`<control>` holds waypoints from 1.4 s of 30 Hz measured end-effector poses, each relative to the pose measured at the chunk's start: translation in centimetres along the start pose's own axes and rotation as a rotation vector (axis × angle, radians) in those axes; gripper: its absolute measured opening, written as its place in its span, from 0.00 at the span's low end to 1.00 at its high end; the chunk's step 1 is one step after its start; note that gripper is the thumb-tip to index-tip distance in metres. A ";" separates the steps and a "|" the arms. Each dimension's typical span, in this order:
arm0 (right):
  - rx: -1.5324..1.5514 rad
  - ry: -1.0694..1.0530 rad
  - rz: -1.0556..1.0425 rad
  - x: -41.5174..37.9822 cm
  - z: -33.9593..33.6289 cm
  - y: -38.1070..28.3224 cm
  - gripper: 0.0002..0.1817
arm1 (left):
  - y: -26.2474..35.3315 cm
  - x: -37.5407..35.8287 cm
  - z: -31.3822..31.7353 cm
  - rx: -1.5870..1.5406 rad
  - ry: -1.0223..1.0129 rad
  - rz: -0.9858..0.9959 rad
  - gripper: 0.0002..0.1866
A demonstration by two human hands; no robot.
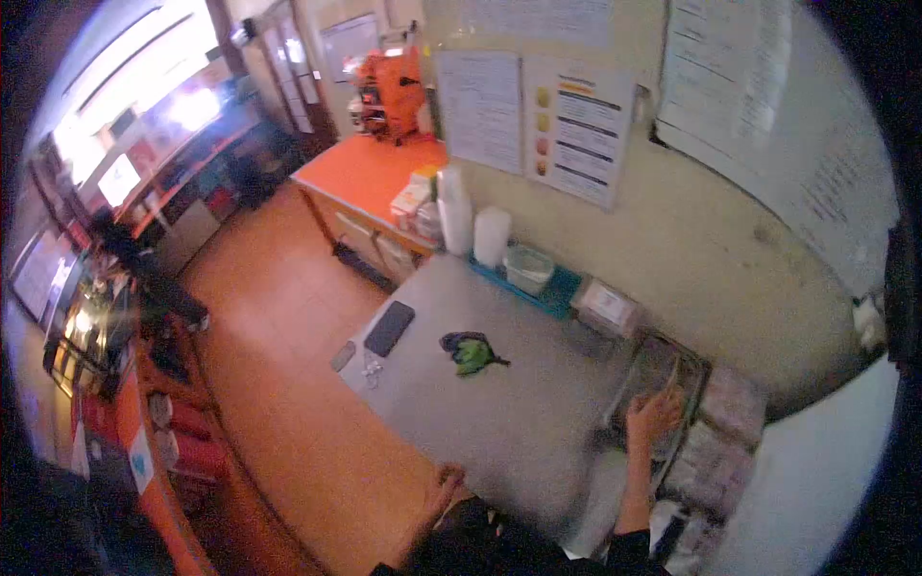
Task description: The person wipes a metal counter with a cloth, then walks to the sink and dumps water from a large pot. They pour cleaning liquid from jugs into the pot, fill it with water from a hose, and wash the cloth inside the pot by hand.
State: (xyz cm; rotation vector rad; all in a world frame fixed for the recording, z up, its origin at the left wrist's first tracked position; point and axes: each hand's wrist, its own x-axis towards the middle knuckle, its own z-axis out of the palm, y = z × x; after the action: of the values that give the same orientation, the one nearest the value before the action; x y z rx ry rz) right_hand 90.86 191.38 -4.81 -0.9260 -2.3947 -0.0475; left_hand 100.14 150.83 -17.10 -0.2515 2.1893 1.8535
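My right hand (pixel 656 415) reaches over a dark metal-rimmed tray (pixel 693 357) at the right end of the grey table. Its fingers are drawn together, and a thin pale shape rises from them; blur hides what it is. Near the table's front edge, my left hand (pixel 446 485) hangs low with its fingers loosely bent and nothing visible in them. A small bunch of dark green leaves (pixel 471 354) lies on the grey table (pixel 519 422), apart from both hands.
A dark phone (pixel 389 328) and a small pale object (pixel 343 356) lie at the table's left edge. Along the wall, a teal tray (pixel 562 302) bears a plastic tub (pixel 528 268) beside stacked white cups (pixel 493 236). Wrapped packs (pixel 711 470) stand at right; an orange table (pixel 355 178) behind.
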 end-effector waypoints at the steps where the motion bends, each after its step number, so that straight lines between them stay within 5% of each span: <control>1: 0.124 -0.096 -0.141 -0.4 1.5 -2.7 0.34 | -0.2 -1.2 0.0 -0.052 0.100 0.040 0.10; 4: 0.673 -0.348 -0.583 -2.9 4.9 -14.0 0.25 | -2.2 -5.6 -1.0 -0.022 0.204 -0.015 0.10; 7: 0.831 -0.494 -0.606 -4.9 8.7 -24.0 0.19 | 3.7 -9.3 -2.2 0.119 0.243 -0.196 0.09; 10: 0.856 -0.618 -0.456 -7.9 12.4 -29.8 0.19 | -0.7 -11.6 -5.1 -0.070 0.367 -0.166 0.08; 11: 0.940 -0.710 -0.334 -8.8 12.8 -30.6 0.18 | -1.4 -12.2 -6.4 -0.130 0.401 -0.175 0.07; 14: 1.211 -0.731 -0.405 -12.5 6.7 -31.5 0.11 | -5.3 -13.3 -10.9 -0.334 0.481 -0.233 0.07; 18: 1.279 -0.868 -0.712 -18.5 -3.8 -30.5 0.14 | -6.7 -12.5 -18.6 -0.176 0.440 -0.241 0.07; 20: 1.219 -0.815 -0.710 -21.9 -6.5 -30.5 0.15 | -10.1 -10.9 -23.9 -0.609 0.381 -0.197 0.07; 22: 1.144 -0.853 -0.713 -25.0 -7.2 -31.1 0.15 | -10.0 -9.2 -27.4 -0.101 0.484 -0.122 0.07; 24: 1.145 -0.906 -0.638 -26.9 -7.4 -30.6 0.14 | -13.3 -5.3 -33.4 -0.163 0.474 0.035 0.09; 27: 1.250 -1.010 -0.509 -28.5 -11.2 -28.0 0.15 | -8.9 -2.2 -37.0 -0.058 0.442 0.051 0.10; 29: 0.775 -1.223 -0.359 -29.4 -13.2 -25.2 0.16 | -7.2 1.3 -37.2 -0.005 0.377 0.074 0.10; 31: 0.940 -0.885 -0.268 -31.0 -14.2 -21.4 0.15 | -6.1 3.8 -36.8 0.015 0.251 0.087 0.11; 35: 1.084 -0.938 0.300 -30.7 -19.4 -15.6 0.13 | -3.8 8.3 -33.2 0.065 0.013 0.159 0.11; 37: 1.132 -0.756 0.506 -29.3 -22.4 -14.5 0.12 | -3.6 10.0 -30.2 -0.058 -0.032 0.199 0.10; 39: 1.119 -0.549 0.533 -29.5 -21.1 -12.6 0.11 | -3.2 11.2 -27.8 -0.179 -0.060 0.241 0.10; 40: 1.030 -0.447 0.317 -27.9 -20.4 -12.3 0.11 | -2.3 11.6 -26.7 -0.117 -0.122 0.241 0.09; 42: 0.667 -0.450 0.218 -27.7 -15.7 -10.5 0.23 | -0.1 12.1 -24.8 -0.050 -0.182 0.243 0.08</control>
State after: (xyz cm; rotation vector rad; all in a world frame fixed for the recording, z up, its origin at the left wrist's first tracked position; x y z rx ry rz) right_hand 108.65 162.98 -4.24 -0.9152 -2.4019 1.0723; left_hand 86.52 126.78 -17.20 0.1758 2.1285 1.9689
